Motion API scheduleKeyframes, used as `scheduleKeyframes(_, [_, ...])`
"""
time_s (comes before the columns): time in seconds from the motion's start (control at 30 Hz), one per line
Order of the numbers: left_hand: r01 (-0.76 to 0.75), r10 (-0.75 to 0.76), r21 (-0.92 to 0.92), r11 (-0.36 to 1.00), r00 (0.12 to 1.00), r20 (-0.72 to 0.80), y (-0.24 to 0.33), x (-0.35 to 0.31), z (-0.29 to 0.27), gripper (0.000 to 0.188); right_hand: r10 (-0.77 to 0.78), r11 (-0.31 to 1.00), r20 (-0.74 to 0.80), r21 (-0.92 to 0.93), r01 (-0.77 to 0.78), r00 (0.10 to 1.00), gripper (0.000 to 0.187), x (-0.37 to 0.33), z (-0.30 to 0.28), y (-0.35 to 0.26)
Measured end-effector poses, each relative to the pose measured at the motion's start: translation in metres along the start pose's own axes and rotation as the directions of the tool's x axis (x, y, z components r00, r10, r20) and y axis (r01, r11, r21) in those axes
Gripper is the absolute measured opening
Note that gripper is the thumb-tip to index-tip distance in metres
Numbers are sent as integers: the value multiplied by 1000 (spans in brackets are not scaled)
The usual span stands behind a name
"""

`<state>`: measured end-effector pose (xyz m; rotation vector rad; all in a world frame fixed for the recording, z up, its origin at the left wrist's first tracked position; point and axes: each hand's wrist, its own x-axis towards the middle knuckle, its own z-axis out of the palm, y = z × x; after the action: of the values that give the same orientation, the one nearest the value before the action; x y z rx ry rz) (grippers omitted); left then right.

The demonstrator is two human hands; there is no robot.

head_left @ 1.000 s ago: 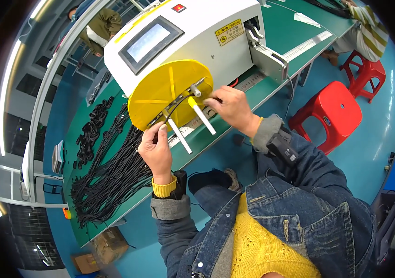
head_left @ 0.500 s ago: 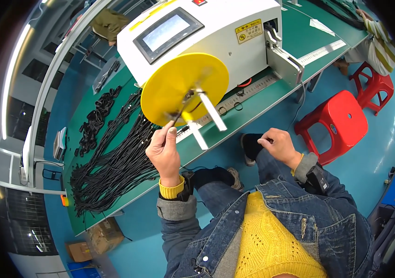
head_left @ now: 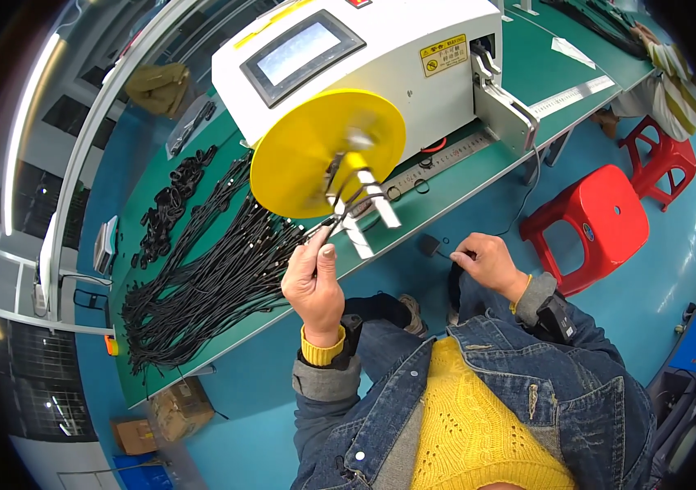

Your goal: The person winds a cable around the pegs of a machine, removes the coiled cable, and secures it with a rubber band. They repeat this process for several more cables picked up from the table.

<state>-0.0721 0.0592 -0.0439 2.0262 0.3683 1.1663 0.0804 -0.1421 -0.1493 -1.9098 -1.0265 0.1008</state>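
Left hand (head_left: pixel 313 282) pinched black cable (head_left: pixel 340 214) at yellow winding disc (head_left: pixel 327 153); right hand (head_left: pixel 488 263) clenched, apparently gripping cable end. Best: steady tension, fingers off pegs.

Yellow disc (head_left: pixel 315 151), white machine (head_left: pixel 389 57), green table (head_left: pixel 478 163), black cords (head_left: pixel 209 278), red stool (head_left: pixel 593 220).

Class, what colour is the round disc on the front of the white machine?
The disc is bright yellow, seen clearly in the head view.

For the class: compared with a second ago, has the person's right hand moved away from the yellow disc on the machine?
Yes. The right hand has left the yellow disc and dropped below the green bench edge, towards the person's lap. The left hand holds black cable near the disc.
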Motion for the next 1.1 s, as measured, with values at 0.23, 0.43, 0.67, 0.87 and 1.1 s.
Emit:
scheduleKeyframes(0.23, [-198,201,328,924,979,24,8,-2,12,26,-39,999,10,6,39,999,13,3,-4,-6])
scheduleKeyframes(0.43, [-406,379,457,792,913,154,36,24,24,30,-255,963,-125,62,264,959,10,43,-24,-54])
scheduleKeyframes(0.67, [-565,466,676,473,812,352,67,28,32,29,-472,868,-203,64,492,858,14,82,-22,-97])
scheduleKeyframes(0.87, [-638,598,633,438,733,325,59,31,34,25,-258,897,-207,313,314,944,11,85,-13,-95])
scheduleKeyframes(1.1, [-637,583,634,439,739,339,65,28,31,15,-128,867,-209,452,212,970,11,77,-7,-101])
